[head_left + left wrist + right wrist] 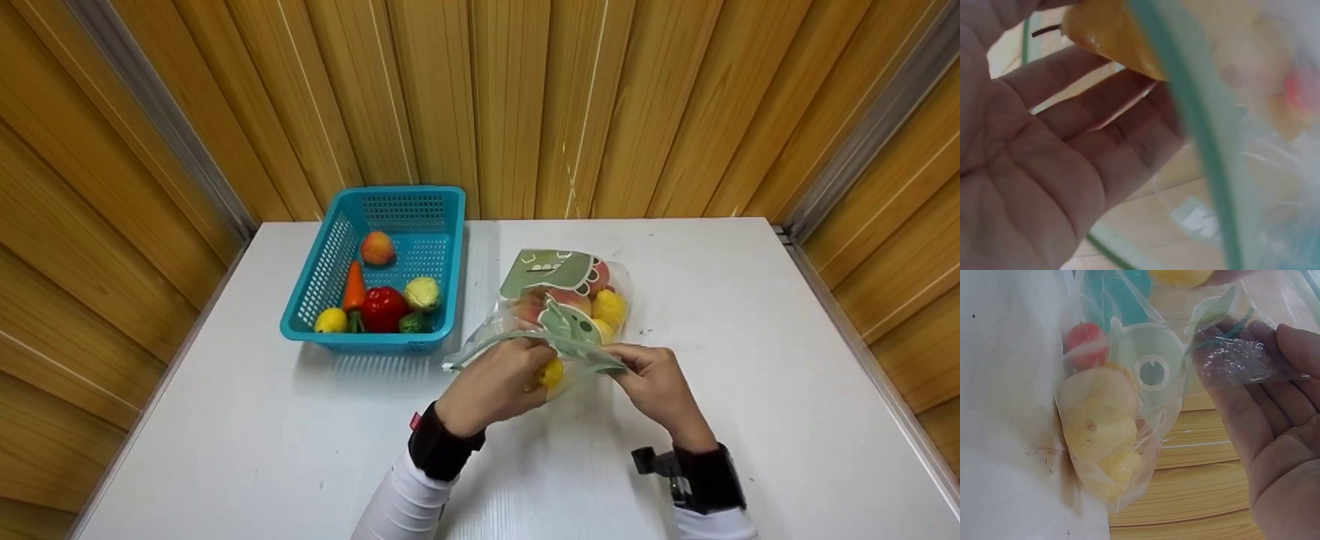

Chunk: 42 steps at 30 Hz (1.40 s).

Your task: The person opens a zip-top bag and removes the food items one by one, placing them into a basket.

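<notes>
The left hand (499, 379), closed partway, grips a yellow fruit (551, 373) at its three o'clock, stem toward nine o'clock in the left wrist view. The fruit sits at the mouth of a clear bag (571, 319), whose filled body stretches toward twelve o'clock. The right hand (660, 386), fingers nearly meeting thumb, pinches the bag's edge, the fruit farther off at its nine o'clock.
</notes>
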{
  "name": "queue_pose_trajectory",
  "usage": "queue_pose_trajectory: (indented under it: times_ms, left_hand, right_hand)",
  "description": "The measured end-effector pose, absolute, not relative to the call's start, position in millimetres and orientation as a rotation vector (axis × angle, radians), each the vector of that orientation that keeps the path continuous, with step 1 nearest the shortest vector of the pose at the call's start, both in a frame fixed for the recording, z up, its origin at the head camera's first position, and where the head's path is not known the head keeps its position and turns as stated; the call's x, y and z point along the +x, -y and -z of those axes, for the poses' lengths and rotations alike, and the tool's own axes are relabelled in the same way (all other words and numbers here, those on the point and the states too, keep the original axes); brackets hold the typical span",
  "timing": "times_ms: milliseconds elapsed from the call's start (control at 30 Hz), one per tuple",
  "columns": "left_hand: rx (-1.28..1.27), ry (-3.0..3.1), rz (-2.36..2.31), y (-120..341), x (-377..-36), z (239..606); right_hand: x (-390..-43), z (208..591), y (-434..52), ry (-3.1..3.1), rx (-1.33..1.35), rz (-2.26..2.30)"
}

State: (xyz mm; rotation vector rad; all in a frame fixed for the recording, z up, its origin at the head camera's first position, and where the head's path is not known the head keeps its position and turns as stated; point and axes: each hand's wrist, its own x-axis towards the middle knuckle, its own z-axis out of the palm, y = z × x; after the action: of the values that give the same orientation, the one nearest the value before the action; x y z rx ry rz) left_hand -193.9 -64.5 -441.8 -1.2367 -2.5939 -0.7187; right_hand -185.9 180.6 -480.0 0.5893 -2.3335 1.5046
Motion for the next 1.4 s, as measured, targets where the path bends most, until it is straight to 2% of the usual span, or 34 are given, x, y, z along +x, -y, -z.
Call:
queue_pose_trajectory:
  times_ms: [400, 800, 1033, 1400]
  left_hand:
    - [-1.304, 2.537, 0.751, 80.6, -174.5, 416.5]
    - [-1.419, 2.336, 1.109, 98.2, -170.4, 404.9]
    - [-1.229, 2.222, 1.287, 117.4, -177.0, 404.6]
    - [-0.641, 2.222, 1.275, 148.1, -201.8, 415.8]
  right_hand:
    - [-184.3, 479.2, -180.1, 2.329, 0.583, -1.525]
    - [-185.3, 478.3, -182.2, 2.355, 0.582, -1.526]
    - [-185.2, 477.6, -181.6, 2.329, 0.601, -1.518]
    - [-184.4, 476.6, -181.4, 2.351, 0.587, -1.518]
